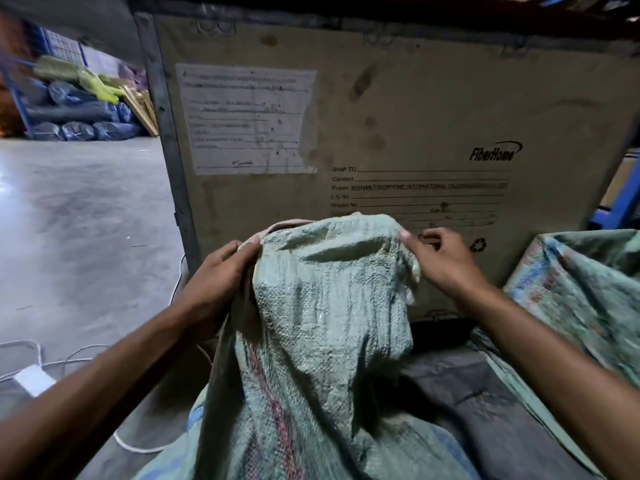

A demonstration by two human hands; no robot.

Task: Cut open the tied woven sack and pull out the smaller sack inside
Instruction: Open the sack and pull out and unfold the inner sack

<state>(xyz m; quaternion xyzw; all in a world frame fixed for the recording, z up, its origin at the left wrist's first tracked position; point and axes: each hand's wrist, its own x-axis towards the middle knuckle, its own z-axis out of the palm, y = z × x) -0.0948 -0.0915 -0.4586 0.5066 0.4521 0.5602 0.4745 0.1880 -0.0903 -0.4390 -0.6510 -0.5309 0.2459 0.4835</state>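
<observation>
A pale green woven sack (329, 323) with red and blue stripes stands upright in front of me, its top bunched and folded over. My left hand (221, 275) grips the sack's upper left edge, thumb on top. My right hand (440, 261) pinches the frayed upper right edge. A sliver of pinkish material (287, 224) shows at the mouth behind the top fold; I cannot tell what it is. No cutting tool is in sight.
A large FiberHome cardboard crate (398, 133) with a pasted paper label stands right behind the sack. Another green woven sack (585, 285) lies at right. White cord (131, 445) and a white block (34, 379) lie on the concrete floor at left. Wrapped bundles (76, 109) are stacked far left.
</observation>
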